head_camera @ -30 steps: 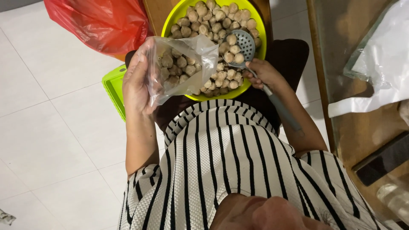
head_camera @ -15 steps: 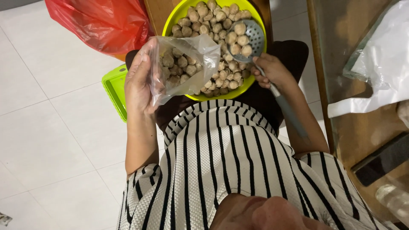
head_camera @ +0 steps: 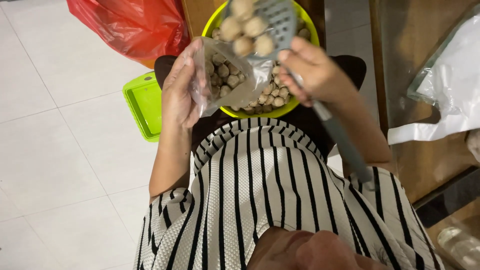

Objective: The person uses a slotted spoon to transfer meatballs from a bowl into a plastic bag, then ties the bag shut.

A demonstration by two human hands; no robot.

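White tile floor (head_camera: pixel 60 165) fills the left half of the frame, with a wooden table (head_camera: pixel 415 140) down the right edge. Closest to me is the striped shirt (head_camera: pixel 265 200), so I'm looking straight down over it.

Left hand (head_camera: pixel 181 87) has its fingers curled tight around the side of a clear plastic bag (head_camera: pixel 227 75), keeping the mouth open. It's already got a decent pile of brown meatballs (head_camera: pixel 222 75) in the bottom, maybe half full by my guess.

Right hand (head_camera: pixel 312 70) is wrapped closed around the grey handle of a slotted spoon (head_camera: pixel 272 20), raised at top centre, right above the bag's mouth, with four or so balls on it, not yet tipped in.

Behind that, the lime green bowl (head_camera: pixel 260 111) looks far from emptied, so I'd say plenty left to bag. Green tray (head_camera: pixel 145 105) on the floor, red plastic bag (head_camera: pixel 127 25) upper left.
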